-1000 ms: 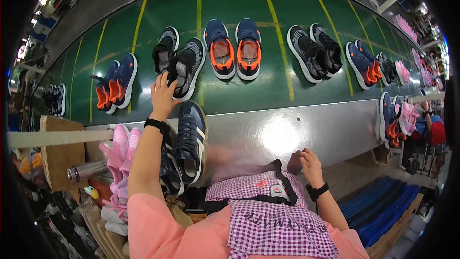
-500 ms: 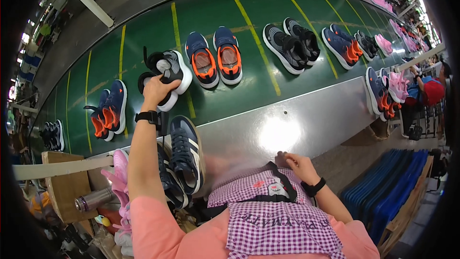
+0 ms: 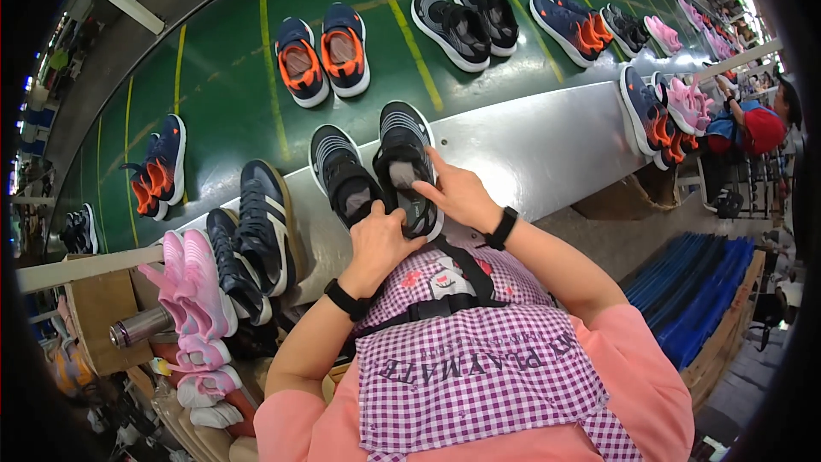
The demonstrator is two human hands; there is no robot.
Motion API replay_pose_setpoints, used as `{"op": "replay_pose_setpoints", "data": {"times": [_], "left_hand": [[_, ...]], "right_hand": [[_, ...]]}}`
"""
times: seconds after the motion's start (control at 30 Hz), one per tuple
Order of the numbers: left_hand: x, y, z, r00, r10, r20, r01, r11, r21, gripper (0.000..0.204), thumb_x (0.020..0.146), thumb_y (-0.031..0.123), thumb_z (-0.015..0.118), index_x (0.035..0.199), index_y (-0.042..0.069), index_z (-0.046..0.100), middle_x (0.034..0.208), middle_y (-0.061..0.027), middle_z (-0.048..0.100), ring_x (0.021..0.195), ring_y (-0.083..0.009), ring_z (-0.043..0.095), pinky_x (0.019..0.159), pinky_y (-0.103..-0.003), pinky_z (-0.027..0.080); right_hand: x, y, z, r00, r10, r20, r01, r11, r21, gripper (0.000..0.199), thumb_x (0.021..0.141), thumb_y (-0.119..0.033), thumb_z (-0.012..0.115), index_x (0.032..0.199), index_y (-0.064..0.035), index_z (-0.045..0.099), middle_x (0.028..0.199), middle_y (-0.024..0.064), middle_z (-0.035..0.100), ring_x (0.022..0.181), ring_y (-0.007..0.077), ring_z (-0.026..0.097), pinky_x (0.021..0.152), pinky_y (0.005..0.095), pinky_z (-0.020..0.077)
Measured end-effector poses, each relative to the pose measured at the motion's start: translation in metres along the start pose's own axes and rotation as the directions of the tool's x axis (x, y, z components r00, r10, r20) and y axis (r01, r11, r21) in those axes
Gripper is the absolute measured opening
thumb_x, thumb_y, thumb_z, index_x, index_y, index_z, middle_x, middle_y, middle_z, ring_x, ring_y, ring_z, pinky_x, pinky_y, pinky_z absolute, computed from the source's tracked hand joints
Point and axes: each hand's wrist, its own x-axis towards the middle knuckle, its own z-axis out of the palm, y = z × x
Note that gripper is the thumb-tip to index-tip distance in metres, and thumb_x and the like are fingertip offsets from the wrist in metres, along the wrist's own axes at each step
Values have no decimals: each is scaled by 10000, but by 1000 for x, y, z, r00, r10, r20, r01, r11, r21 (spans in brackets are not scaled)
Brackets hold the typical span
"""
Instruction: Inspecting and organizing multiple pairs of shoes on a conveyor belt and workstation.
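Observation:
A pair of black-and-grey sneakers with white soles stands in front of me on the metal ledge [image 3: 547, 124], toes pointing away. My right hand [image 3: 462, 192] grips the right sneaker [image 3: 402, 133], thumb at its opening and fingers along the outer side. Pale stuffing shows inside that shoe. My left hand [image 3: 380, 244] is at the heels, its bent fingers closed on the back of the left sneaker [image 3: 333, 158] and near the right one's heel. Its fingertips are partly hidden.
Beyond the ledge lies a green conveyor belt [image 3: 231, 60] with yellow lines, carrying navy-orange sneakers [image 3: 344, 56] and other pairs. At left sit dark white-striped sneakers [image 3: 267, 227] and pink shoes [image 3: 198, 291]. Blue panels [image 3: 701, 291] stand at lower right; a person [image 3: 757, 128] works at far right.
My left hand has brought the black-and-grey sneakers from the belt onto the ledge before me. My right hand has come up and taken hold of the right shoe. The view has shifted.

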Motion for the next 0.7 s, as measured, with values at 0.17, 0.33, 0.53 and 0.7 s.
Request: {"op": "replay_pose_setpoints", "data": {"times": [0.17,0.33,0.53,0.7], "left_hand": [[-1,19,-20,967,88,239,-115,988,101,334,740,210,696,1049,93,641,938,-173,591,765,-313,629,655,-401,507],[37,42,-5,772,553,-314,-622,758,-196,403,735,-71,556,1127,22,561,1056,-176,559,961,-339,552,800,-393,474],[37,7,21,876,77,-477,-168,974,-150,407,669,-50,645,1069,0,588,943,-132,605,899,-306,552,779,-399,460],[38,16,5,901,206,-382,-222,975,2,290,673,-63,629,960,-23,632,932,-125,607,914,-294,559,791,-392,459]], "right_hand": [[-4,20,15,996,-6,87,27,973,-231,640,864,-233,530,1353,107,294,769,212,632,701,376,628,646,454,501],[-10,42,19,946,-323,1,321,940,-118,651,839,-193,528,1343,139,283,706,225,624,639,395,615,630,464,498],[-15,36,8,988,-100,119,115,985,-131,613,838,-165,503,1318,161,304,657,238,607,617,405,607,624,476,491],[-10,39,7,978,-96,186,139,963,-231,620,839,-171,512,1315,174,315,640,220,607,600,384,615,600,456,495]]}}
